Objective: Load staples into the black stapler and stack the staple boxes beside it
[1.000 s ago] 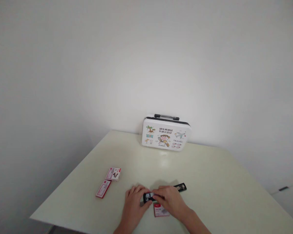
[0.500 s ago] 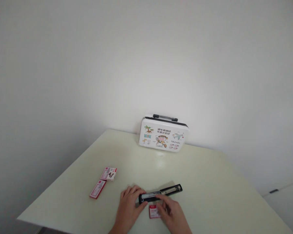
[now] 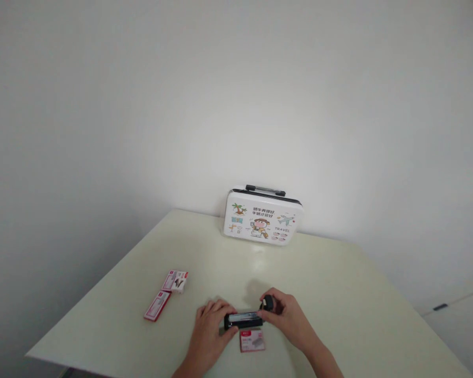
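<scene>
A black stapler [image 3: 244, 319] lies opened out on the table, its base holding a pale metal channel that faces up. My left hand [image 3: 213, 326] grips the stapler's left end between thumb and fingers. At the other end, my right hand [image 3: 284, 315] has its thumb and fingers closed on the stapler's black top arm, which is tilted up and partly hidden by the hand. Just in front of the stapler lies a small red and white staple box [image 3: 253, 340], touched by neither hand.
Two more red and white boxes lie at the left, one flat [image 3: 157, 306] and another [image 3: 175, 281] behind it, their ends close together. A white cartoon-printed case [image 3: 262, 218] with a black handle leans against the wall at the back of the pale table [image 3: 323, 273].
My right hand has moved from above the stapler's middle and the staple box to the top arm, which is now raised from its flat, opened-out position. My left hand stays put.
</scene>
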The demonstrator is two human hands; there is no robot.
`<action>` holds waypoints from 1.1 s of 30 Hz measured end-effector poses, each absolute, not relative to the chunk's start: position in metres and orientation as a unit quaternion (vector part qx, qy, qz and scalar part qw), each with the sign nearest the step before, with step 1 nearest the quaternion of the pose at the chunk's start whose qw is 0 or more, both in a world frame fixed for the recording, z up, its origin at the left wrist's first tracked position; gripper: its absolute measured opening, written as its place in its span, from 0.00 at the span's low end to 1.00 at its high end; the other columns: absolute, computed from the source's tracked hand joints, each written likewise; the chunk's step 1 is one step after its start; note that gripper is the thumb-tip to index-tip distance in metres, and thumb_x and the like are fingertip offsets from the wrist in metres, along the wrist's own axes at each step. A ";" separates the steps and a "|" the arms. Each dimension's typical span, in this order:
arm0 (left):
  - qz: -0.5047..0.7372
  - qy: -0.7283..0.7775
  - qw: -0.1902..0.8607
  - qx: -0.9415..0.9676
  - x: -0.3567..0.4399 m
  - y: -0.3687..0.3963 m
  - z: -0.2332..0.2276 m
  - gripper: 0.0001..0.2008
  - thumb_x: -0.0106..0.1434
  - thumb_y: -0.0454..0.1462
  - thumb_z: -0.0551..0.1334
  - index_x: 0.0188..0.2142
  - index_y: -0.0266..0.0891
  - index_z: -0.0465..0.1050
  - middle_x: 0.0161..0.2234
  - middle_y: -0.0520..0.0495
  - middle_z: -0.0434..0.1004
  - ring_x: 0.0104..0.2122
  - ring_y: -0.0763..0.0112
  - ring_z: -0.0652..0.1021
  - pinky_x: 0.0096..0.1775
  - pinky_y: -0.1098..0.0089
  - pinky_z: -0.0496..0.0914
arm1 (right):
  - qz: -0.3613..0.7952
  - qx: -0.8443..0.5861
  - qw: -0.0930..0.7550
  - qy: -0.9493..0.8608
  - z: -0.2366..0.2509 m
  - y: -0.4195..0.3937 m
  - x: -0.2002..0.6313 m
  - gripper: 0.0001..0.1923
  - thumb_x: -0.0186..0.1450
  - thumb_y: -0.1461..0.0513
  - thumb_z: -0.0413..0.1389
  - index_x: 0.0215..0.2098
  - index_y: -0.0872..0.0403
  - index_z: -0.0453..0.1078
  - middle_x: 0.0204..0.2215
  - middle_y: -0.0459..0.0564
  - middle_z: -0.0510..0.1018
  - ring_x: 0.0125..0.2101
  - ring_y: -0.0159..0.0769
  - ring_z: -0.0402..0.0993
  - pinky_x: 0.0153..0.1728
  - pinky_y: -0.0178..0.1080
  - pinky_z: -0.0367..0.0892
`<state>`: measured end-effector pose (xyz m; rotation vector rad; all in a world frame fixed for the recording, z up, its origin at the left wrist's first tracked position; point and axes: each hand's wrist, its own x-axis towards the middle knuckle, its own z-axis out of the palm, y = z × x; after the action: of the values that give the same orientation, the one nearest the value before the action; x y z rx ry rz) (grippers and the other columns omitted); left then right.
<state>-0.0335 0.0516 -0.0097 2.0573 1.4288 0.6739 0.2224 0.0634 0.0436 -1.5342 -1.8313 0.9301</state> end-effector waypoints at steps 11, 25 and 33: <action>0.257 0.534 0.269 0.759 -0.033 0.051 -0.012 0.14 0.62 0.46 0.67 0.47 0.52 0.77 0.47 0.49 0.78 0.50 0.57 0.72 0.51 0.59 0.60 | 0.273 -0.544 0.178 -0.773 0.045 0.075 0.176 0.15 0.55 0.52 0.70 0.34 0.49 0.75 0.25 0.38 0.75 0.27 0.31 0.68 0.28 0.33 0.53; 0.299 0.403 0.302 0.810 -0.010 0.033 0.006 0.32 0.53 0.26 0.53 0.53 0.54 0.74 0.52 0.51 0.76 0.53 0.59 0.71 0.54 0.59 0.65 | 0.248 -0.639 0.216 -0.696 0.021 0.080 0.209 0.12 0.61 0.52 0.63 0.37 0.52 0.75 0.24 0.43 0.74 0.27 0.34 0.67 0.30 0.35 0.53; 0.178 0.476 0.269 0.818 -0.071 0.043 -0.005 0.42 0.48 0.26 0.56 0.62 0.57 0.66 0.62 0.52 0.67 0.62 0.59 0.64 0.63 0.57 0.57 | 0.313 -0.666 0.308 -0.603 -0.014 0.040 0.241 0.32 0.66 0.39 0.53 0.49 0.56 0.76 0.21 0.41 0.65 0.23 0.33 0.62 0.25 0.35 0.56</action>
<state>-0.0706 0.0430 -0.0049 2.2057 1.2834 0.4796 0.2406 0.0395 -0.0143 -1.7620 -1.5933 0.8287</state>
